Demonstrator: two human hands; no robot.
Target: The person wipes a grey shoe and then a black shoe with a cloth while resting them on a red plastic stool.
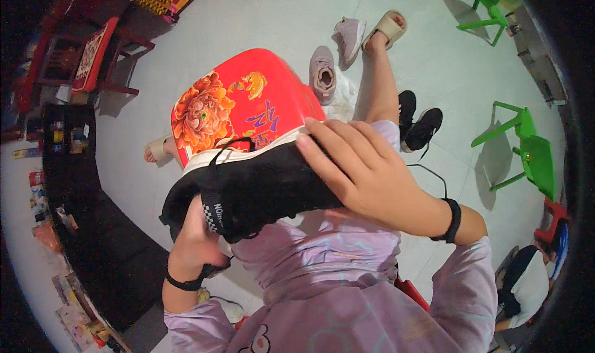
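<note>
A black sneaker (265, 190) with a white rubber sole lies on its side across my lap, in both hands. My left hand (197, 241) reaches into the shoe's opening at the heel end, its inner fingers hidden by the upper. Over the toe end lies my right hand (367, 171), its fingertips against the sole's edge and its palm side mostly hidden. A black lace hangs loosely over the sole near the heel. Just beyond the sneaker is a red plastic stool (283, 88) printed with a large flower and writing.
A pair of greyish-pink sneakers (322, 71) and a crumpled white cloth or paper (343, 90) are beyond the stool. More black shoes (424, 129) lie right of my leg. Green chairs (525, 130) stand at right, near a bending person (525, 278). A long black bench (107, 241) runs along the left.
</note>
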